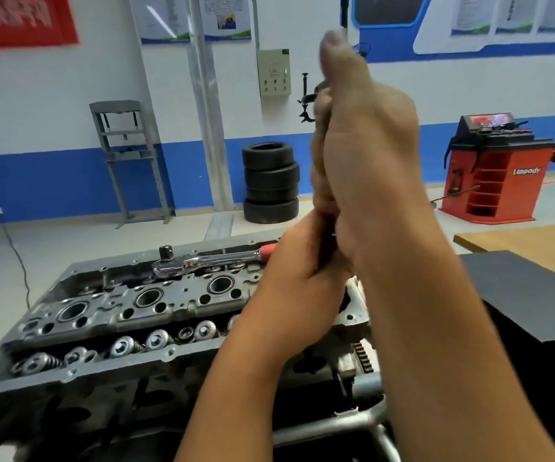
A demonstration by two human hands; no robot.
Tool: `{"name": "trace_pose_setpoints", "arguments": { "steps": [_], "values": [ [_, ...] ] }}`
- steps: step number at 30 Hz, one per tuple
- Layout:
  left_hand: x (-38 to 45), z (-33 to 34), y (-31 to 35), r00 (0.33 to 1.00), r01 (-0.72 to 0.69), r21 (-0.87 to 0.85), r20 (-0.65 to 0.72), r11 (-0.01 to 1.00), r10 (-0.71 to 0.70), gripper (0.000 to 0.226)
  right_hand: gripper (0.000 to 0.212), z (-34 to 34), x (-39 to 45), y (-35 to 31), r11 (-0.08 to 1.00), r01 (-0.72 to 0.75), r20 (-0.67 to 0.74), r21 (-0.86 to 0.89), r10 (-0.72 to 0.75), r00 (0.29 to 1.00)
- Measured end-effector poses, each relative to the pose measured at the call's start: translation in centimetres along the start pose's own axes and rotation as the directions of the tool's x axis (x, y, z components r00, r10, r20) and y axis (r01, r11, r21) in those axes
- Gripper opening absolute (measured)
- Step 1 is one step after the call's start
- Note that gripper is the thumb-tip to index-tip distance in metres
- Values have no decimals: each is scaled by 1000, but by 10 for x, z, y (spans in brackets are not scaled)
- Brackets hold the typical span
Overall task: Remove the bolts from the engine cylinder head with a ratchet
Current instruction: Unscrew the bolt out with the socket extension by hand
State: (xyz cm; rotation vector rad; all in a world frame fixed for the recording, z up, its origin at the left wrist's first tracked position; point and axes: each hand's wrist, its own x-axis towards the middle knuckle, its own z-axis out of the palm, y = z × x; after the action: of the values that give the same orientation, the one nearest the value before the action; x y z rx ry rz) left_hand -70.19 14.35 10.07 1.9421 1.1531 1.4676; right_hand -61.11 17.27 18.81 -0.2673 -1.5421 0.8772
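Fingers of both hands, left hand (297,275) below right hand (362,151), curl around a dark, mostly hidden tool. The ratchet (209,260) lies unused on the cylinder head (109,311); likely assembling an extension, which next needs seating on it.

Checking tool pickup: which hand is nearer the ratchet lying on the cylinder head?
Left. The left hand sits right by the ratchet handle's red end; the right hand is raised well above it.

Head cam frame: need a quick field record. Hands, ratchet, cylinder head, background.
right hand: raised, curled round a dark tool, mostly hidden
left hand: below it, gripping the same tool's lower part
ratchet: lies untouched along the far edge of the cylinder head
valve springs: exposed in near row
background: stacked tyres, red wheel balancer
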Motion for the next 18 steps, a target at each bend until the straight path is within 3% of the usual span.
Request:
{"name": "trace_pose_setpoints", "arguments": {
  "steps": [2,4,7,9,11,14,18],
  "values": [
    [-3,-4,2,999,-6,-71,43,997,9,23,49,-10,-1,-2,947,-243,243,209,191,951],
    [2,-3,-2,999,9,-32,45,999,-8,21,49,-24,0,-3,885,-335,284,323,247,926],
    [4,6,3,998,22,40,-61,999,-20,23,39,-24,1,6,957,-195,-27,217,206,978],
    [5,9,2,987,43,-13,-157,999,-44,26,33,-11,1,15,994,-57,-229,93,77,970],
    [6,8,-1,970,39,-72,-236,997,-55,25,30,-2,-1,24,1000,21,-347,9,-17,938],
    [5,6,-2,982,38,-106,-178,994,-57,24,23,0,-4,31,997,76,-354,-34,-83,931],
    [4,1,0,997,73,-203,-14,977,-77,18,18,-11,-6,29,979,67,-150,195,-38,988]
  ]
}}
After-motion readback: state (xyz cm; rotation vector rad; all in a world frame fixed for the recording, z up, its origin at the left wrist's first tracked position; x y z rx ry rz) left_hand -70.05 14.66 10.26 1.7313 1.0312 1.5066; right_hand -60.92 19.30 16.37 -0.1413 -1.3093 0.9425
